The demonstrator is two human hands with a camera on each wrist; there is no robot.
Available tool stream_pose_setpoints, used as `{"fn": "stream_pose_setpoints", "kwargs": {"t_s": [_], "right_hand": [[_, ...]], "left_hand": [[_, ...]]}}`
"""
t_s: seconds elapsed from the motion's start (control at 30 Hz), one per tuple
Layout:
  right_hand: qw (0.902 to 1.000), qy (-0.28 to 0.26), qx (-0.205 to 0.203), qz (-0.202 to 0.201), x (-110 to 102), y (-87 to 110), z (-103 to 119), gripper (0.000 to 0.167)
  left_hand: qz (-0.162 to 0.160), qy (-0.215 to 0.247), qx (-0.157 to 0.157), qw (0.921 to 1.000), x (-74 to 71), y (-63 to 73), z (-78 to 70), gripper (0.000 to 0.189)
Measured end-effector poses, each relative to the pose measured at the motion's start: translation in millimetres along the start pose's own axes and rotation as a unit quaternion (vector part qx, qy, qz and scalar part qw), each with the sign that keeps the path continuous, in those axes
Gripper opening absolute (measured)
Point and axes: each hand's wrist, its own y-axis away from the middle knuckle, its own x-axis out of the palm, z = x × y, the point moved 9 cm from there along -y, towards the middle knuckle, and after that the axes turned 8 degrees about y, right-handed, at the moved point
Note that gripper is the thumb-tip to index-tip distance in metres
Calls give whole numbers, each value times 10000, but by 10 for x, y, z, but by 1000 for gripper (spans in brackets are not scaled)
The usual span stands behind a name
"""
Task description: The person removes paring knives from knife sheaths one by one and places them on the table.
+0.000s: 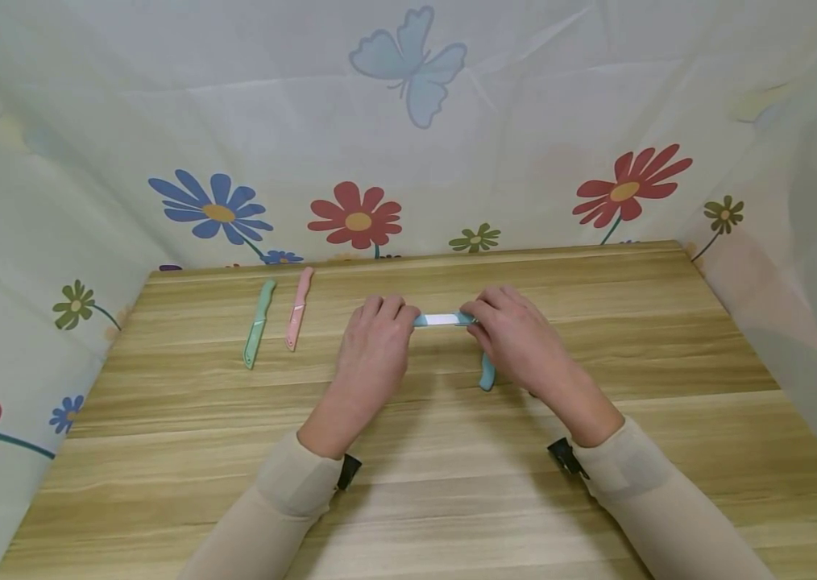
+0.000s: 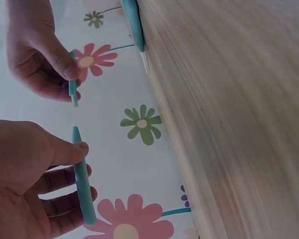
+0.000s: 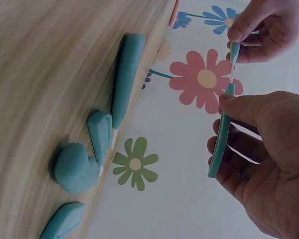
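A small blue knife with a white blade [image 1: 441,320] is held level above the table, its blade bare between the two hands. My left hand [image 1: 377,342] grips the knife's rounded handle [image 2: 82,186], thumb on one side and fingers on the other. My right hand [image 1: 517,338] pinches the blue blade sheath [image 3: 221,142], which covers the other end of the blade. Below the right hand, a blue handle [image 1: 487,374] lies on the table, partly hidden by that hand.
A green sheathed knife [image 1: 259,324] and a pink sheathed knife [image 1: 300,309] lie at the table's left rear. In the right wrist view, a long blue handle [image 3: 127,74], a rounded blue handle end [image 3: 75,169] and a blue cover [image 3: 65,221] lie on the wood-grain table [image 1: 162,451].
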Motion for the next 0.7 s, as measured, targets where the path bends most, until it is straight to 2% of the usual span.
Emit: {"fn": "stream_pose_setpoints", "kwargs": {"t_s": [0.7], "right_hand": [[9999, 102, -22, -54, 1, 13, -24, 25]], "left_hand": [[26, -87, -125, 9999, -6, 8, 22, 19]]}}
